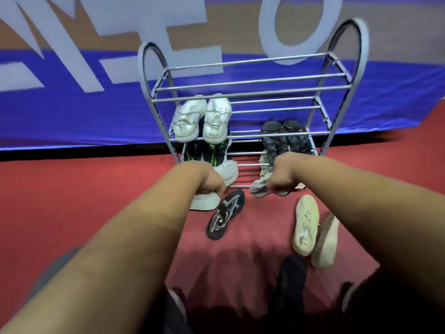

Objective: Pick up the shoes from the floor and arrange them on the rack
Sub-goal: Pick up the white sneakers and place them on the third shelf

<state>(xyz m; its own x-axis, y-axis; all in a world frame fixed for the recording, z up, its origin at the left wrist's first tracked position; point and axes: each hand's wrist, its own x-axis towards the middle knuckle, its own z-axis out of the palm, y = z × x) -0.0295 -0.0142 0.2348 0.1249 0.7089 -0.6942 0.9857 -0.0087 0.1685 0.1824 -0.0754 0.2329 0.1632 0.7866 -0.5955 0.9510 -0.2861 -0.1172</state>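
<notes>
Now left hand [212, 183] grips white shoe [204, 201]; right hand [280, 179] grips grey shoe [258, 189].

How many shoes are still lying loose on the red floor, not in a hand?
3: a black patterned shoe before the rack; a cream shoe and a tan-soled shoe to the right. The arms may hide more.

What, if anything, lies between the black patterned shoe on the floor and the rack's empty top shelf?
Nothing visible blocks it. The black patterned shoe lies on the red floor in front of the rack, and the top shelf's bars are bare. The left hand is beside it, gripping a white shoe.
</notes>
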